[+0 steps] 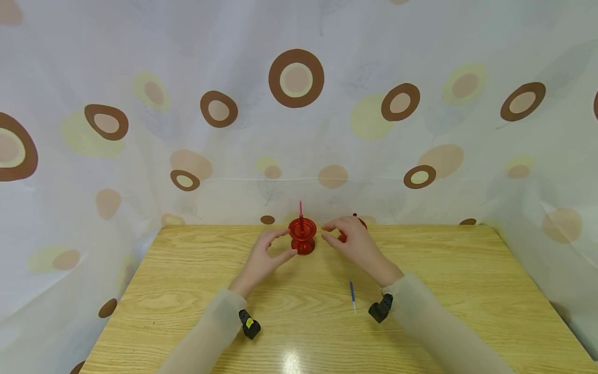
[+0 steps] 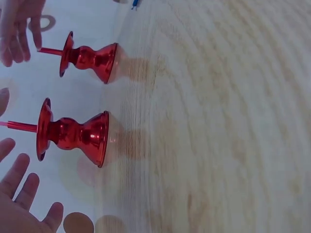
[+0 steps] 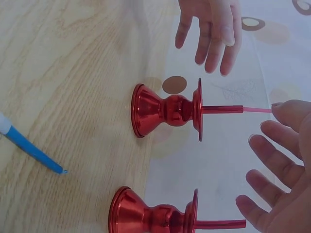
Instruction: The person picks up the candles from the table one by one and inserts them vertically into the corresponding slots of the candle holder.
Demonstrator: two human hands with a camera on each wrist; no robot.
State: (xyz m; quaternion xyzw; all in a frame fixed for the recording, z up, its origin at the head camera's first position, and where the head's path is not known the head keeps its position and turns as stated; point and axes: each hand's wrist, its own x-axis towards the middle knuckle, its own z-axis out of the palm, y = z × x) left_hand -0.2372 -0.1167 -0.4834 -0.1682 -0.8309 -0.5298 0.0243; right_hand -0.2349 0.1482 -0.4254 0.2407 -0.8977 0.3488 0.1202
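Note:
A shiny red candle holder [image 1: 303, 244] stands upright near the table's back edge. In its tube is a thin pink candle [image 3: 257, 109]. My left hand [image 1: 261, 258] is just to its left, thumb and fingers spread apart, gripping nothing. To its right hovers my right hand [image 1: 357, 246], fingers loosely bent and holding nothing visible. That hand mostly hides a second red candle holder [image 2: 92, 58] in the head view; its tube shows no candle in the right wrist view. A thin blue candle [image 1: 352, 296] with a white end lies nearer the front.
Light wood-grain table [image 1: 289, 301] lies under everything. A pale curtain [image 1: 299, 140] with brown and yellow oval prints hangs right behind its back edge and along both sides.

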